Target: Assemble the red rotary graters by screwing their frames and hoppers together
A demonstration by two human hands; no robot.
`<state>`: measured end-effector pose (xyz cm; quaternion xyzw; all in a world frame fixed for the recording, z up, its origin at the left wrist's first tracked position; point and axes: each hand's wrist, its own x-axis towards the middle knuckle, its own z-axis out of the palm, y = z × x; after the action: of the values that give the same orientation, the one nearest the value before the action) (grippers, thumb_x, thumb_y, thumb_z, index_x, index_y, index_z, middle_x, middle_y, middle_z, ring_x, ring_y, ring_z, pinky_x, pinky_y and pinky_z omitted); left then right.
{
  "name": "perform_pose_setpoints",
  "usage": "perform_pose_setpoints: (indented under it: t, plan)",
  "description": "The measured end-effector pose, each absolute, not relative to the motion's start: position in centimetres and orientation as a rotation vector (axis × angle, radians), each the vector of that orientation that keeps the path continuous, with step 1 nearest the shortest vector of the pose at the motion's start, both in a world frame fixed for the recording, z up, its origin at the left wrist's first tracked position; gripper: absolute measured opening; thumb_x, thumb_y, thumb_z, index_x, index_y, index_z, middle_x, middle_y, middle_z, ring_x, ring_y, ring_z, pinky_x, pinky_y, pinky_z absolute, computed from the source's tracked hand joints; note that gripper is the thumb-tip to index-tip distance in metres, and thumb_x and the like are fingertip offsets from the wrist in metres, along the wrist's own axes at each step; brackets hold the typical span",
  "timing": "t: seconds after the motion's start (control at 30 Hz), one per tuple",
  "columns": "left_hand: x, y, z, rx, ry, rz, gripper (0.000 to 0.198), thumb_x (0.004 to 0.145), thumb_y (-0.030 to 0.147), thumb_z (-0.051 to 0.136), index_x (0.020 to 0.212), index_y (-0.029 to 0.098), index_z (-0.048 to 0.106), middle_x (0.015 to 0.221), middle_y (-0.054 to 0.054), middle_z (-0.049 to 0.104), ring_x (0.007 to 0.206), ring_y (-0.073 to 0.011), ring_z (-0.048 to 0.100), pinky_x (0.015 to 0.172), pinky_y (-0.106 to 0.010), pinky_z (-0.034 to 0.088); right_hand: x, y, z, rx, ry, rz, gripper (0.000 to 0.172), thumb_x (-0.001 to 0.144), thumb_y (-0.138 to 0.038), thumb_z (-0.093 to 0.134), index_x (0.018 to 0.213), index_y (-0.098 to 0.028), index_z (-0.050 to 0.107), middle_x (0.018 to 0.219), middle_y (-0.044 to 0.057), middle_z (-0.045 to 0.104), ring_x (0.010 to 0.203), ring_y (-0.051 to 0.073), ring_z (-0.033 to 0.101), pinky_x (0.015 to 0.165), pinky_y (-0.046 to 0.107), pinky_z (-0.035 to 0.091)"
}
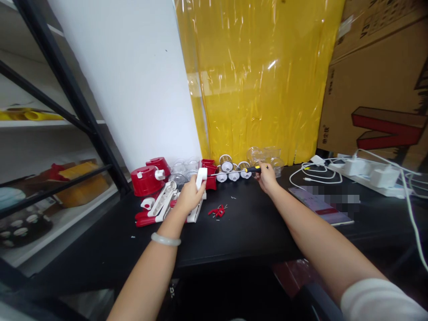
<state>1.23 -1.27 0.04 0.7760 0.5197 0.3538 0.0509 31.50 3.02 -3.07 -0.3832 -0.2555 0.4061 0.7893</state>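
My left hand (190, 194) is closed around a white plastic part (201, 176) and holds it up above the black table. In my right hand (266, 178) is a screwdriver (253, 169) with a black and yellow handle, its shaft lying level and pointing left. The tip reaches the white part or comes close to it; I cannot tell whether they touch. Below, small red pieces (219, 211) and screws lie on the table. Red and white handles (163, 203) sit just left of my left hand. Behind the screwdriver stand several metal-and-white drums (226, 163).
Red housings (147, 180) stand at the back left, beside clear plastic cups (182, 171). More clear parts (265, 156) are behind my right hand. To the right are a tablet (321, 205), white cables (316, 174) and a power strip (374, 178). A shelf rack (90, 129) borders the left.
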Motion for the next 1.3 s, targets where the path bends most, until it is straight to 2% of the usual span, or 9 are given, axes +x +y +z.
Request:
perform_pose_setpoints:
  t: [0.13, 0.23, 0.33, 0.43, 0.63, 0.77, 0.9, 1.03, 1.3]
  plan:
    - [1.0, -1.5, -0.1, 2.369, 1.554, 1.112, 0.035, 0.098, 0.044, 0.045, 0.116, 0.016, 0.055, 0.075, -0.008, 0.072, 0.066, -0.0263, 0.071, 0.068, -0.036, 0.052, 31.2, 2.7, -2.7, -0.645, -0.421, 1.116, 0.02, 0.087, -0.028, 0.059, 0.074, -0.023, 0.045, 0.052, -0.008, 0.05, 0.043, 0.008, 0.047, 0.043, 0.019, 0.041]
    - [1.0, -1.8, 0.1, 2.384, 1.566, 1.112, 0.035, 0.097, 0.044, 0.045, 0.116, 0.016, 0.055, 0.075, -0.008, 0.072, 0.068, -0.0272, 0.071, 0.07, -0.037, 0.053, 31.1, 2.6, -2.8, -0.648, -0.403, 1.128, 0.026, 0.092, -0.039, 0.057, 0.075, -0.023, 0.046, 0.053, -0.006, 0.051, 0.043, 0.009, 0.049, 0.042, 0.02, 0.042]
    - [1.1, -2.1, 0.3, 2.401, 1.564, 1.12, 0.036, 0.097, 0.044, 0.044, 0.116, 0.015, 0.055, 0.075, -0.009, 0.072, 0.069, -0.028, 0.072, 0.072, -0.038, 0.053, 31.0, 2.7, -3.2, -0.751, -0.493, 1.033, 0.035, 0.089, -0.051, 0.062, 0.075, -0.024, 0.046, 0.047, -0.008, 0.046, 0.037, 0.009, 0.04, 0.036, 0.019, 0.033]
    - [1.0, -2.2, 0.4, 2.411, 1.566, 1.131, 0.036, 0.097, 0.044, 0.045, 0.117, 0.015, 0.056, 0.074, -0.008, 0.072, 0.07, -0.0282, 0.073, 0.072, -0.038, 0.053, 30.8, 2.7, -3.3, -0.753, -0.542, 1.014, 0.031, 0.087, -0.041, 0.067, 0.074, -0.024, 0.045, 0.045, -0.01, 0.041, 0.036, 0.007, 0.034, 0.036, 0.018, 0.03]
    - [0.6, -1.9, 0.3, 2.394, 1.563, 1.165, 0.038, 0.097, 0.046, 0.045, 0.117, 0.015, 0.056, 0.075, -0.008, 0.072, 0.069, -0.0282, 0.073, 0.069, -0.037, 0.054, 30.8, 2.4, -2.6, -0.578, -0.435, 1.176, 0.019, 0.088, -0.026, 0.056, 0.072, -0.022, 0.046, 0.053, -0.006, 0.051, 0.044, 0.009, 0.045, 0.045, 0.019, 0.042]
    - [0.5, -2.0, 0.3, 2.375, 1.567, 1.173, 0.039, 0.096, 0.046, 0.046, 0.119, 0.015, 0.056, 0.073, -0.007, 0.072, 0.069, -0.0279, 0.073, 0.07, -0.037, 0.053, 30.8, 2.3, -2.6, -0.551, -0.439, 1.148, 0.026, 0.088, -0.042, 0.061, 0.075, -0.022, 0.049, 0.057, -0.005, 0.055, 0.046, 0.009, 0.05, 0.046, 0.021, 0.045]
    - [0.5, -2.2, 0.4, 2.366, 1.577, 1.167, 0.04, 0.097, 0.046, 0.045, 0.12, 0.015, 0.056, 0.071, -0.007, 0.071, 0.069, -0.0282, 0.073, 0.07, -0.037, 0.053, 30.6, 2.6, -3.1, -0.692, -0.563, 0.993, 0.045, 0.076, -0.056, 0.077, 0.074, -0.024, 0.045, 0.048, -0.009, 0.045, 0.04, 0.008, 0.042, 0.038, 0.02, 0.035]
    - [0.5, -2.3, 0.6, 2.392, 1.584, 1.132, 0.038, 0.097, 0.046, 0.044, 0.118, 0.016, 0.055, 0.074, -0.008, 0.072, 0.07, -0.0286, 0.073, 0.07, -0.037, 0.052, 30.5, 2.9, -3.2, -0.686, -0.574, 0.985, 0.045, 0.074, -0.048, 0.082, 0.076, -0.024, 0.044, 0.048, -0.011, 0.044, 0.04, 0.007, 0.041, 0.039, 0.018, 0.036]
    - [0.4, -2.2, 0.4, 2.393, 1.561, 1.143, 0.03, 0.097, 0.045, 0.043, 0.107, 0.019, 0.053, 0.075, -0.008, 0.071, 0.071, -0.0281, 0.073, 0.069, -0.036, 0.052, 30.4, 2.8, -2.6, -0.578, -0.468, 1.035, 0.019, 0.075, -0.02, 0.067, 0.076, -0.022, 0.049, 0.056, -0.008, 0.054, 0.047, 0.008, 0.051, 0.043, 0.018, 0.041]
